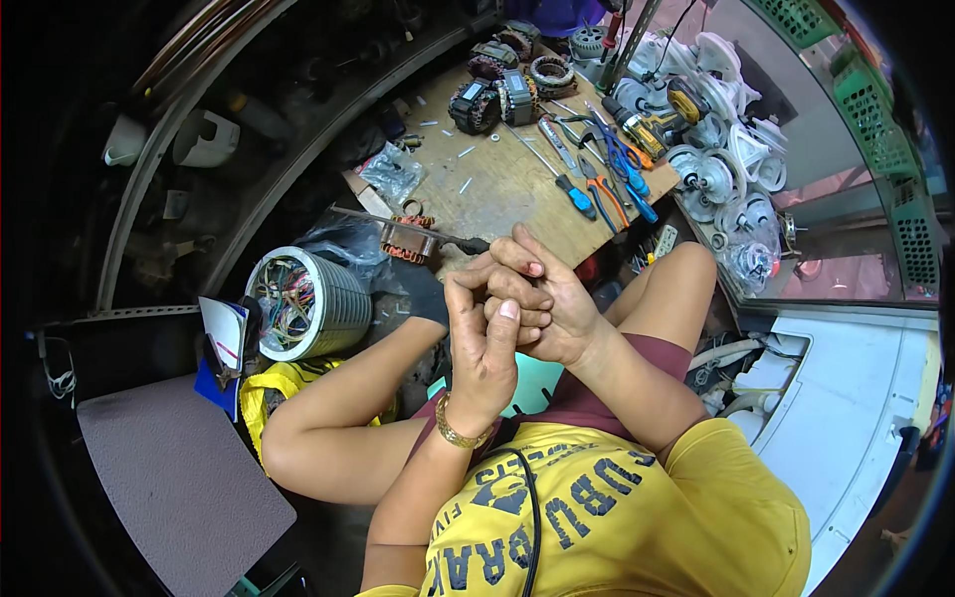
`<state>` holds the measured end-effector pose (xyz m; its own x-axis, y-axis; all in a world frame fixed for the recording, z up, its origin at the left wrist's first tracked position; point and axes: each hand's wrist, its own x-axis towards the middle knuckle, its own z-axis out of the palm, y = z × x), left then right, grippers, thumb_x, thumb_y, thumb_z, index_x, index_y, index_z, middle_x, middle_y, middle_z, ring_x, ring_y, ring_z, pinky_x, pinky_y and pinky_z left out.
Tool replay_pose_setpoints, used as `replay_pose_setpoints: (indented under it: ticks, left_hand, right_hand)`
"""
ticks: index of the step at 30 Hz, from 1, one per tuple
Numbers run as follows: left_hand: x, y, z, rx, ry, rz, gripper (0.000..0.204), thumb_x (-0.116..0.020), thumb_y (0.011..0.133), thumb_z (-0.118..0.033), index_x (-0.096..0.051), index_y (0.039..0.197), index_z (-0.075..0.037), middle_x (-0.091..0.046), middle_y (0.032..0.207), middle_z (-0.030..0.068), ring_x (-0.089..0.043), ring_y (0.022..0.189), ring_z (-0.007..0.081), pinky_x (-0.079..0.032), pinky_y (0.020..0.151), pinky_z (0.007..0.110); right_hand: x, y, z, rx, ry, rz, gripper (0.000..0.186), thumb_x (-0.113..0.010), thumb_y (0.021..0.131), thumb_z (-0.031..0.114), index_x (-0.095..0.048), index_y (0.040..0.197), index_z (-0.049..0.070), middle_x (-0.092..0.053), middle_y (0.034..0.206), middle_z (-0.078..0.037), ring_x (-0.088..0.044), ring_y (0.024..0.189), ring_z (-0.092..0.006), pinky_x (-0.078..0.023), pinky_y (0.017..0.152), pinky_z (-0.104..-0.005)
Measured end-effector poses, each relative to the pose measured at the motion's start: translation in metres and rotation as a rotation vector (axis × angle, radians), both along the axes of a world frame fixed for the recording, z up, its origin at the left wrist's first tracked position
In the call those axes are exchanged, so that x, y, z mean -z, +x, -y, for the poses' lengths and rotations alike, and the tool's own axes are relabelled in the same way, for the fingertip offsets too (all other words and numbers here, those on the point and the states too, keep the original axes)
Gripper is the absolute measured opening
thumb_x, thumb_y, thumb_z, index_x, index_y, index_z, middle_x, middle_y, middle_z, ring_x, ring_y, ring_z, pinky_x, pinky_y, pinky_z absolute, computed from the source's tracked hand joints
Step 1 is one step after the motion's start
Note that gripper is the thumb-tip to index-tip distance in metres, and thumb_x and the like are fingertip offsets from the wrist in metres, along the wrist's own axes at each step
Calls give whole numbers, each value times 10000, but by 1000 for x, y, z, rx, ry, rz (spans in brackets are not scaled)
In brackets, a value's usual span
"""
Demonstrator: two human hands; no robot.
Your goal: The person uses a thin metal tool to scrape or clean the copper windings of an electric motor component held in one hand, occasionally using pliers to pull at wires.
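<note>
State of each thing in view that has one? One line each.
Left hand: fingers bent, touching the other hand
Right hand: fingers curled; any held item hidden
Drill: set down, unheld
Ribbed bin: open, filled with wires
Nearest stator: wound, unheld
Clear plastic bag: crumpled

This is a cramped repair workshop: motor stators (516, 99) cluster toward the far edge of a scuffed wooden surface (487, 199), another wound stator (408, 240) sits beside its near edge, screwdrivers (576, 197), pliers (594, 183) and a power drill (642, 129) crowd its right corner, and a ribbed tub (341, 303) holds tangled wires (286, 303).
</note>
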<state>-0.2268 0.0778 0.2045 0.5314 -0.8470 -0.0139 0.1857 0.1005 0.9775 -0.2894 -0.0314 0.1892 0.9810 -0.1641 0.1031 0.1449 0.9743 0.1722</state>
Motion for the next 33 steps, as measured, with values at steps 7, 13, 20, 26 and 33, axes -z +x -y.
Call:
replay_pose_setpoints:
  ticks: [7,13,20,26,33]
  left_hand:
    - [-11,-5,2,-34,-63,-32,317,-496,1079,-253,-388,1274,-27,-686,989,106,-658,790,91,-541,681,175]
    - [-1,0,-5,-56,10,44,313,-564,1052,-194,-406,1267,-29,-661,968,85,-645,773,76,-543,661,180]
    - [-2,3,-7,-55,21,252,453,-678,962,-165,-416,1295,-5,-538,1178,102,-588,923,83,-526,775,209]
    - [-6,3,-2,-83,-65,322,512,-728,853,-133,-437,1246,18,-527,1188,128,-502,1127,197,-375,1077,358]
    - [-9,7,-1,-56,-28,329,507,-712,862,-135,-431,1257,14,-532,1151,112,-501,1102,180,-391,1055,345]
  right_hand:
    - [-2,1,-4,-3,27,20,481,-253,1140,479,-415,810,169,-284,505,37,-267,462,-81,-242,390,-224]
    - [-8,3,-9,-18,-39,-77,456,-370,1123,480,-419,776,187,-257,476,62,-247,375,-48,-267,348,-190]
    - [-6,5,-12,-6,-23,-44,458,-319,1136,465,-422,787,187,-259,489,56,-268,396,-44,-225,402,-231]
    - [-10,6,-8,-31,-62,-11,455,-358,1124,485,-418,778,195,-254,485,58,-216,402,-61,-236,410,-216]
    - [-14,8,-3,-82,70,40,446,-354,1121,491,-416,792,196,-266,487,48,-250,424,-72,-271,437,-235]
